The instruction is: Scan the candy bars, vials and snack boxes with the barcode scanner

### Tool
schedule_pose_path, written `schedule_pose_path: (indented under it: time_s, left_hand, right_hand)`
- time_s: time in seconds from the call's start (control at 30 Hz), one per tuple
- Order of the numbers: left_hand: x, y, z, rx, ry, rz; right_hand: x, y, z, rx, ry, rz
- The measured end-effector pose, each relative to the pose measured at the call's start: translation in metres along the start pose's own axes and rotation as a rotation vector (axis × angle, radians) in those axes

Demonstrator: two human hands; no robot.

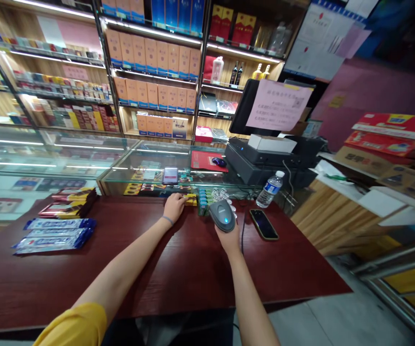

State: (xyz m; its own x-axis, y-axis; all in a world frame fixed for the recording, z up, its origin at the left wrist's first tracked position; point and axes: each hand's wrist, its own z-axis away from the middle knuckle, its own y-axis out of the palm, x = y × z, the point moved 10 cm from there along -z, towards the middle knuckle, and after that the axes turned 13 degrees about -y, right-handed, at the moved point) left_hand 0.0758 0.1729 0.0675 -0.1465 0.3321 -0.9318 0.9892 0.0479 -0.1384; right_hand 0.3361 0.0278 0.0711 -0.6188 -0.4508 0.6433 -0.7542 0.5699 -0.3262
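Observation:
My right hand is wrapped round a grey barcode scanner with a blue light on its top, held above the table. Forward and to the left, my left hand has its fingers closed at the end of a small yellow packet. Just right of that packet stand several small green-wrapped packs. Clear little containers with pale lids sit beside them, partly hidden by the scanner.
On the dark red table lie blue-and-white packets and a stack of yellow-and-red packs. A phone and a water bottle are at the right. A cable trails past my right hand. Behind stands a glass counter.

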Motion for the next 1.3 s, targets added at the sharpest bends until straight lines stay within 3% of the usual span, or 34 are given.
schedule_pose_path:
  time_s: [0.27, 0.43, 0.5, 0.7, 0.77, 0.9, 1.07, 1.3]
  left_hand:
    - [0.027, 0.015, -0.004, 0.027, -0.178, 0.235]
    - [0.007, 0.022, -0.005, 0.036, 0.096, 0.037]
    - [0.007, 0.023, -0.005, 0.051, 0.121, 0.031]
    - [0.023, 0.025, -0.011, 0.135, -0.146, 0.246]
    - [0.017, 0.021, -0.008, 0.135, -0.154, 0.281]
    - [-0.008, 0.001, 0.003, 0.108, -0.036, 0.206]
    - [-0.01, -0.05, 0.019, -0.015, -0.108, 0.205]
    - [-0.035, -0.129, 0.043, -0.141, 0.17, -0.458]
  right_hand:
    - [-0.002, 0.003, 0.003, -0.012, 0.031, -0.048]
    - [0.007, 0.003, -0.001, 0.0, 0.016, -0.027]
    - [0.009, 0.004, -0.002, 0.003, 0.007, -0.02]
    - [0.004, 0.006, -0.001, 0.0, 0.023, -0.035]
    - [0.003, 0.006, -0.001, -0.007, 0.023, -0.036]
    - [0.006, 0.006, -0.004, -0.023, 0.006, -0.05]
    - [0.017, 0.019, -0.008, 0.0, -0.011, -0.071]
    - [0.049, 0.058, -0.005, 0.062, -0.054, -0.101]
